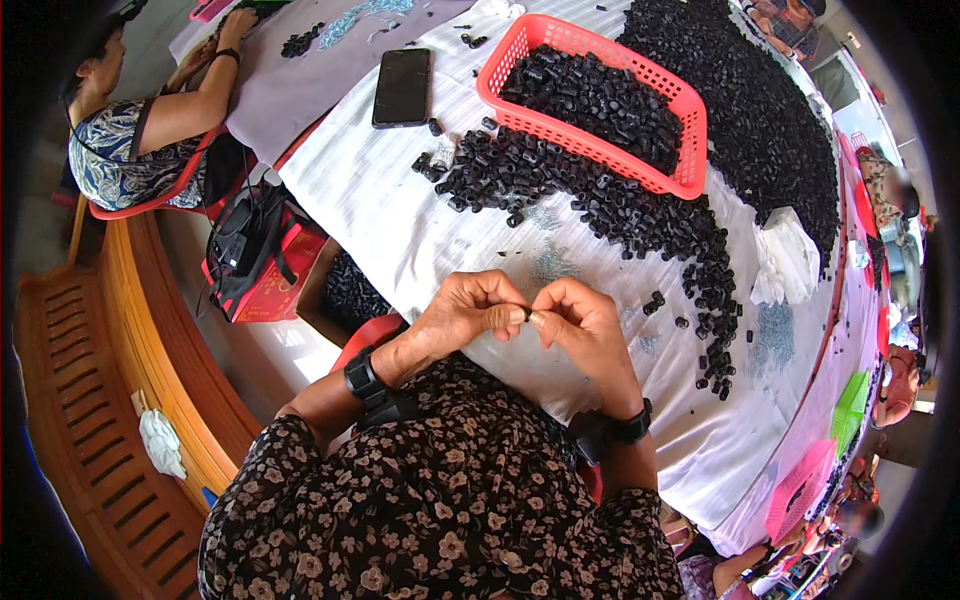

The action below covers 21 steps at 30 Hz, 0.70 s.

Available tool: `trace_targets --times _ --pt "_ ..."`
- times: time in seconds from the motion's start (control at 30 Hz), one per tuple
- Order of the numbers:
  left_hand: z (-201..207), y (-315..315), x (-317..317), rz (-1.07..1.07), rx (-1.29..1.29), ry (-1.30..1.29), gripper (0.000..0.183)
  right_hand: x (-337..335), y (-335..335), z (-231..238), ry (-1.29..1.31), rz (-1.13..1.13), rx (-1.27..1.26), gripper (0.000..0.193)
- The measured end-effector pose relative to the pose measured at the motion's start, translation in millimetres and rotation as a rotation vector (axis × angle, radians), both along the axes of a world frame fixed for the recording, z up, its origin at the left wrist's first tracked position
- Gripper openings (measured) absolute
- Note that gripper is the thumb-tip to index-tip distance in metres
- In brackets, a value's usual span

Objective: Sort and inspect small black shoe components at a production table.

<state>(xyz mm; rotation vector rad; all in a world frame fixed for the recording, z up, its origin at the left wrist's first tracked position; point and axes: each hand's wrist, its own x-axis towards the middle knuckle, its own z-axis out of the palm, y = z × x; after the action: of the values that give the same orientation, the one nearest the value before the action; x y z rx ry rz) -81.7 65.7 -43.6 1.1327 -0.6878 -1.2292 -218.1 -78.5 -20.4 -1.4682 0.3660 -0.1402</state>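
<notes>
My left hand [470, 308] and my right hand [585, 325] meet over the near edge of the table, thumbs and forefingers pinched together. Between their fingertips is a small black plastic piece [527, 313], mostly covered by the fingers. Just beyond my hands lies a scatter of tiny pale blue-grey parts [552, 262], too small to name. A band of loose black plastic pieces [580, 180], short and tube-like, curves around behind and to the right. A red perforated basket [694, 150] behind them holds more of the same pieces.
A large heap of black pieces [740, 110] covers the far right. A black phone [402, 88] lies at the far left of the white cloth [370, 190]. Crumpled white plastic [787, 255] sits on the right. Another person [150, 130] works at the left; a wooden bench [100, 420] stands below.
</notes>
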Motion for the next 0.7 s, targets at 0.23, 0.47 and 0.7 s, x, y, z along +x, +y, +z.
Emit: trace_targets --times 0.23,0.47,0.7 --pt "-4 -2 -2 0.020 -0.060 0.146 0.009 -3 0 -1 -0.073 -0.027 0.012 0.008" --pt "1 0 -1 -0.047 -0.038 0.071 0.008 -3 -7 5 0.009 0.139 0.099 0.010" --pt "-1 -6 0 -0.013 -0.098 0.289 0.011 -3 -1 2 -0.106 -0.035 0.069 0.007"
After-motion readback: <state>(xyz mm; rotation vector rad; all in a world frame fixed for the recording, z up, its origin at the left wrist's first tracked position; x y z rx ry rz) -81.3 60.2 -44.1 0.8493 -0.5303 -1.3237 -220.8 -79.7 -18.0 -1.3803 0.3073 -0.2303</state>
